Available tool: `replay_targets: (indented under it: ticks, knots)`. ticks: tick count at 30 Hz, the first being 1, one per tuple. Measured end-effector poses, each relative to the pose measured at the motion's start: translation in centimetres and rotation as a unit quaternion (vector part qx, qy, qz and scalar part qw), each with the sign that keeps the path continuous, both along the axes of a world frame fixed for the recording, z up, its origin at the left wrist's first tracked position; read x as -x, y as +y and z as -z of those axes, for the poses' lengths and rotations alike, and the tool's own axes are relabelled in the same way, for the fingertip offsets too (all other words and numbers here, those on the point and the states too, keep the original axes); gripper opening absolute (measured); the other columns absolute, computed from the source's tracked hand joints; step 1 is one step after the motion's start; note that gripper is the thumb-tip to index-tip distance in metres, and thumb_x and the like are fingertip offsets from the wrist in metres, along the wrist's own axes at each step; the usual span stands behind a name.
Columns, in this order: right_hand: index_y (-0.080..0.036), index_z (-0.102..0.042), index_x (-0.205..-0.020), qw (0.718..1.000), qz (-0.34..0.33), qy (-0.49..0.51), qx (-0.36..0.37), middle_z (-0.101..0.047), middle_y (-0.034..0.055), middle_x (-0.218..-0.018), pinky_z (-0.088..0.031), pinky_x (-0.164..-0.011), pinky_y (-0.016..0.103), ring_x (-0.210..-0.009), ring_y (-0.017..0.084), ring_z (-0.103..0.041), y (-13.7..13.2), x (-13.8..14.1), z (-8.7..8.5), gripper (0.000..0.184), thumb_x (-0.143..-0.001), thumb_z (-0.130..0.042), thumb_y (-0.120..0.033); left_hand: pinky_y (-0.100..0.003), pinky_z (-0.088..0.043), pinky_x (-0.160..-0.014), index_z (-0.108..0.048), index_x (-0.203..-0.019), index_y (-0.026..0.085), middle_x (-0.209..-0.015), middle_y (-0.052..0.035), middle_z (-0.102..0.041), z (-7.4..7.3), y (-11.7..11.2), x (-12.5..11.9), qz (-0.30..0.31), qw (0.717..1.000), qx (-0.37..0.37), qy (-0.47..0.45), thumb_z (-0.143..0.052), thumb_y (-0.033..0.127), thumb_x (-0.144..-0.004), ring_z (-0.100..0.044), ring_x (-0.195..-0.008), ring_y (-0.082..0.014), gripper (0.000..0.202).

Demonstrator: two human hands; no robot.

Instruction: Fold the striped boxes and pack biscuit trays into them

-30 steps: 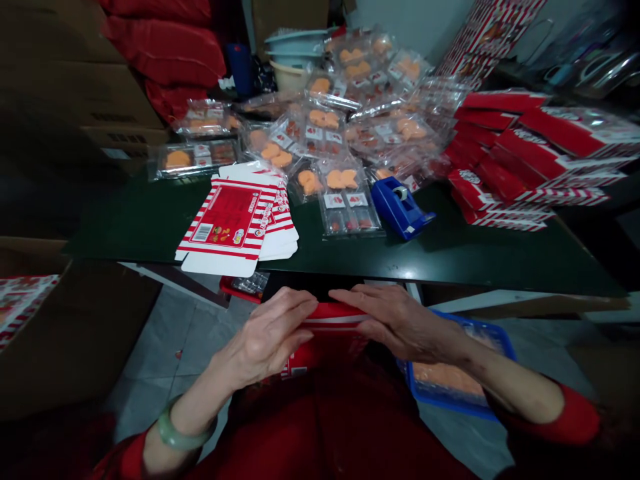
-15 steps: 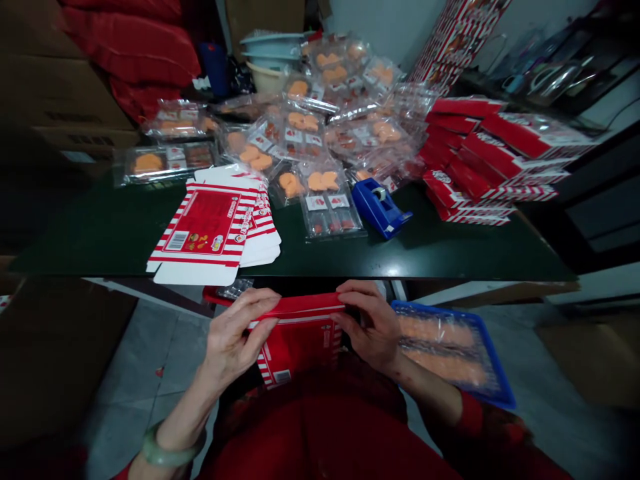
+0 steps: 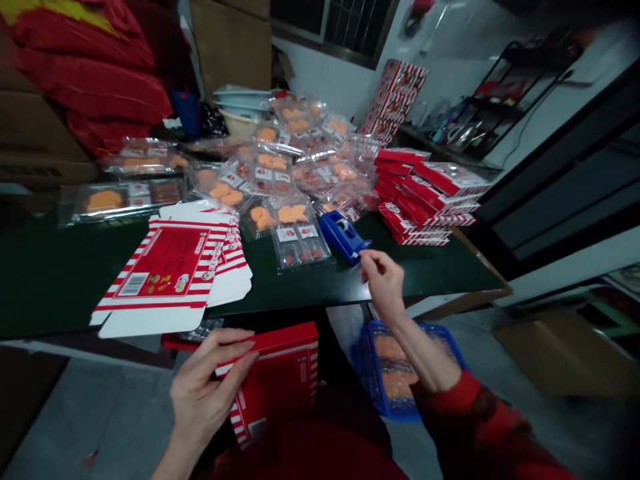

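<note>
On my lap stands a red and white striped carton (image 3: 280, 377). My left hand (image 3: 207, 387) grips its upper left edge, fingers closed round the flap. Over the dark green table's (image 3: 60, 280) front edge, my right hand (image 3: 383, 283) is raised with its fingertips pinched together right at the cutter end of the blue tape dispenser (image 3: 344, 235). Whether a strip of tape is between those fingers cannot be made out. A stack of flat striped carton blanks (image 3: 173, 273) lies on the table to the left.
Clear packs of orange snacks (image 3: 280, 180) cover the table's back half. Filled red cartons (image 3: 430, 197) are stacked at its right end. A blue tray of packs (image 3: 395, 367) sits low beside my right knee. Cardboard boxes (image 3: 560, 347) stand on the floor at right.
My right hand let go of the carton's top flap and reached up to the tape dispenser. My left hand stays on the carton. The camera view has tilted upward.
</note>
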State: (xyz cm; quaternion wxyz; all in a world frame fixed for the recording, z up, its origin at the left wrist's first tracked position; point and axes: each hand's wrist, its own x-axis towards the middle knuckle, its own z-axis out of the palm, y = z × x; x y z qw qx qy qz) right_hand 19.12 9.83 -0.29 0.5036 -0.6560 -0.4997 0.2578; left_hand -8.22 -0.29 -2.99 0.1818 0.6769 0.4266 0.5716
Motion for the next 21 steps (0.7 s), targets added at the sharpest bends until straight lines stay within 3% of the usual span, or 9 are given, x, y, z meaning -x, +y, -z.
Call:
replay_targets:
  ticks: [2,5,8,11,16,19,21]
  knots:
    - [-0.014,-0.064,-0.096,0.998,0.045,-0.025,0.047,-0.062,0.0029,-0.081,-0.044,-0.062,0.023,-0.067,0.012,-0.054,3.8,-2.3,-1.4,0.019,-0.083,-0.053,-0.022,-0.022,-0.054,-0.065,-0.068,-0.084,0.02,-0.087,-0.0022,-0.068,0.0,0.1,-0.2,0.005,1.0,-0.005,0.001,-0.066,0.007,-0.075,-0.066,-0.075,-0.0125,0.015]
    - [-0.011,-0.066,-0.086,0.989,0.014,-0.036,0.144,-0.064,0.0038,-0.084,-0.047,-0.066,0.025,-0.073,0.013,-0.058,8.0,-4.6,-3.0,0.01,-0.078,-0.063,-0.017,-0.021,-0.054,-0.064,-0.068,-0.083,0.02,-0.087,-0.0028,-0.068,-0.1,0.3,-0.4,0.013,1.0,-0.013,0.012,-0.065,0.009,-0.076,-0.066,-0.075,-0.0125,0.013]
    - [-0.012,-0.063,-0.099,0.969,-0.015,-0.028,0.246,-0.063,0.0054,-0.099,-0.052,-0.074,0.032,-0.085,0.016,-0.061,10.1,-5.2,-3.9,0.019,-0.086,-0.061,-0.025,-0.019,-0.054,-0.065,-0.068,-0.082,0.019,-0.086,-0.0031,-0.068,-0.2,0.4,-0.5,0.017,0.999,-0.017,0.023,-0.064,0.009,-0.077,-0.067,-0.075,-0.0122,0.012]
    - [-0.015,-0.056,-0.115,0.954,-0.017,0.003,0.299,-0.059,0.0078,-0.115,-0.052,-0.082,0.039,-0.097,0.019,-0.06,10.9,-5.1,-4.4,0.03,-0.09,-0.055,-0.032,-0.018,-0.054,-0.063,-0.068,-0.082,0.019,-0.085,-0.0029,-0.068,-0.4,0.5,-0.5,0.019,1.0,-0.015,0.016,-0.063,0.009,-0.077,-0.067,-0.074,-0.0114,0.013]
    - [-0.015,-0.055,-0.116,0.954,-0.002,0.104,0.282,-0.059,0.008,-0.114,-0.053,-0.079,0.038,-0.095,0.019,-0.061,10.5,-4.9,-4.1,0.031,-0.09,-0.056,-0.031,-0.018,-0.054,-0.062,-0.068,-0.084,0.021,-0.086,-0.0034,-0.067,-0.4,0.4,-0.3,0.032,0.999,0.006,-0.003,-0.063,0.009,-0.078,-0.066,-0.074,-0.0119,0.014]
    - [-0.013,-0.058,-0.1,0.961,0.009,0.173,0.216,-0.062,0.0035,-0.096,-0.055,-0.072,0.031,-0.08,0.012,-0.061,8.7,-4.9,-3.1,0.013,-0.092,-0.05,-0.02,-0.018,-0.054,-0.063,-0.069,-0.084,0.021,-0.087,-0.003,-0.067,-0.2,0.3,-0.2,0.034,0.999,0.028,-0.016,-0.064,0.011,-0.078,-0.066,-0.075,-0.0114,0.013]
    - [-0.013,-0.057,-0.085,0.961,0.014,0.213,0.176,-0.06,0.0002,-0.083,-0.055,-0.07,0.027,-0.071,0.008,-0.058,7.2,-4.7,-2.1,0.016,-0.093,-0.044,-0.011,-0.018,-0.054,-0.066,-0.069,-0.084,0.022,-0.091,-0.0035,-0.067,-0.1,0.4,-0.2,0.037,0.998,0.049,-0.023,-0.064,0.014,-0.077,-0.066,-0.079,-0.0121,0.011]
